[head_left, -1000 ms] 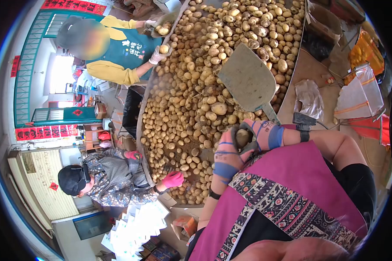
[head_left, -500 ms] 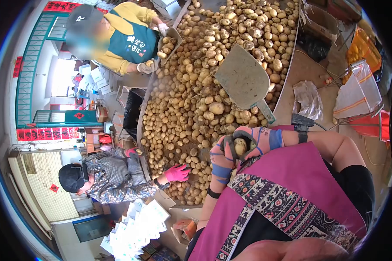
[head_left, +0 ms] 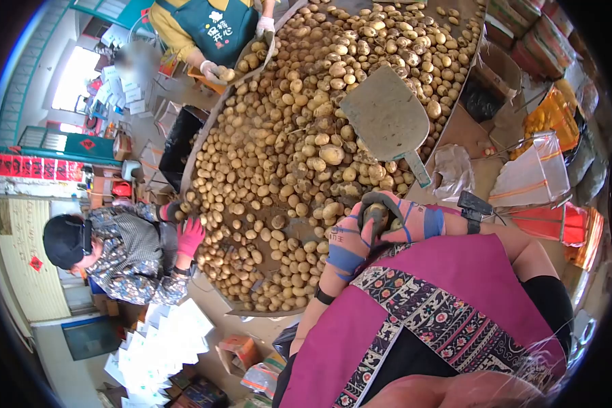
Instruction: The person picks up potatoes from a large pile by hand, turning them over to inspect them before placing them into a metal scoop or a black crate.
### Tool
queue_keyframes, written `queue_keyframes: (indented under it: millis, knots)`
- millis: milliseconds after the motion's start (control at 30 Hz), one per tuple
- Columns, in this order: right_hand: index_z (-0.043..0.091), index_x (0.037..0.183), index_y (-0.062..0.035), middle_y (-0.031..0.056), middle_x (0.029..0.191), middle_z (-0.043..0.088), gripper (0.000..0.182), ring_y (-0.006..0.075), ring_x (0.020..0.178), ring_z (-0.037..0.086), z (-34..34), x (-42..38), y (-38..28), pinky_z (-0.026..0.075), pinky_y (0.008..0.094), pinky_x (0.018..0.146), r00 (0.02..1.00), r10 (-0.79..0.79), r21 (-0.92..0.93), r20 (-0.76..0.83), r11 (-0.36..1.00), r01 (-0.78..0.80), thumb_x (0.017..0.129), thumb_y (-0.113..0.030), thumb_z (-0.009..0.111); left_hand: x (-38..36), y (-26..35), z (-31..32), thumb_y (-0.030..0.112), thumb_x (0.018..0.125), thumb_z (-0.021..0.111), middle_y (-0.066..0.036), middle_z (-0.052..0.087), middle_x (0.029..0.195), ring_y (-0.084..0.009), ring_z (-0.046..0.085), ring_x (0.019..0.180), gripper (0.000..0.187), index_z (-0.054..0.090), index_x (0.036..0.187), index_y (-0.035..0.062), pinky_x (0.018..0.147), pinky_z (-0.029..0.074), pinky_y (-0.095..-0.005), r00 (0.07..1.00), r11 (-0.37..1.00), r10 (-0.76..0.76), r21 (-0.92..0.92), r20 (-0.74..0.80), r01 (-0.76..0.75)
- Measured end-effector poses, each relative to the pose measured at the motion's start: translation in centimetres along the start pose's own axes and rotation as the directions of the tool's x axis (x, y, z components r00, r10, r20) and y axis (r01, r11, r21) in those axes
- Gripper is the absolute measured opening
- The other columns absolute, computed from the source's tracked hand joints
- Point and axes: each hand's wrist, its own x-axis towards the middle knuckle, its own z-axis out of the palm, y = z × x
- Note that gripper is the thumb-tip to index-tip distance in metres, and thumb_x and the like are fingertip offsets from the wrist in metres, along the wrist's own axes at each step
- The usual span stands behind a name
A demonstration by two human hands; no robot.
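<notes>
Both my hands, in pink gloves with grey palms and blue cuffs, meet in front of my chest at the table's near edge. Between them is a potato (head_left: 377, 221), partly covered by the fingers. My left hand (head_left: 347, 234) curls round its left side; my right hand (head_left: 409, 216) closes on it from the right. Just beyond them spreads a large heap of potatoes (head_left: 279, 156), some with dark soil on them. A dirty flat metal scoop (head_left: 387, 112) lies on the heap, its handle (head_left: 417, 170) pointing towards my right hand.
Across the table, a person in a green apron (head_left: 214, 30) holds a scoop of potatoes. To the left, a person in pink gloves (head_left: 192, 236) reaches to the table edge. White boxes (head_left: 163, 347) stand lower left; bags (head_left: 534, 170) and cartons (head_left: 500, 71) are at right.
My view has shifted, and my hands stay together around the potato. The person at left has drawn the pink-gloved hand back from the heap to the table's edge.
</notes>
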Motion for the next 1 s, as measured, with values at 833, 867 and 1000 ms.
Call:
queue_keyframes:
  millis: [833,867,1000]
  knots:
    - [0.046,0.131,-0.0064,0.0134,0.121,0.051,0.076,0.0307,0.114,0.052,5.3,2.1,0.3,0.044,0.0407,0.097,0.976,-0.013,-0.289,0.219,0.954,0.077,0.064,-0.020,0.081,-6.2,-4.9,-2.0,0.016,0.080,0.069,-0.020,0.064,0.095,-0.0392,0.061,0.087,0.036,0.061,0.111,0.0004,0.079,0.051,-0.0426,0.900,0.981,0.184,0.138,-0.395,-0.139]
    - [0.048,0.128,-0.0064,0.0117,0.120,0.052,0.075,0.0283,0.113,0.053,5.5,2.2,0.8,0.044,0.0395,0.096,0.973,0.006,-0.247,0.233,0.968,0.053,0.062,-0.019,0.082,-6.6,-4.8,-2.5,0.013,0.082,0.068,-0.017,0.066,0.095,-0.0338,0.064,0.087,0.034,0.060,0.112,0.0000,0.079,0.051,-0.0402,0.941,0.996,0.093,0.034,-0.325,-0.086]
    - [0.050,0.125,-0.0059,0.0102,0.115,0.054,0.068,0.0273,0.109,0.055,5.9,3.3,0.6,0.046,0.0373,0.094,0.957,-0.056,-0.227,0.286,0.966,0.125,0.064,-0.014,0.081,-7.5,-7.5,-1.5,0.008,0.086,0.064,-0.014,0.066,0.106,-0.0216,0.063,0.098,0.033,0.057,0.117,-0.0021,0.086,0.050,-0.0364,0.894,0.655,-0.391,-0.749,-0.220,0.103]
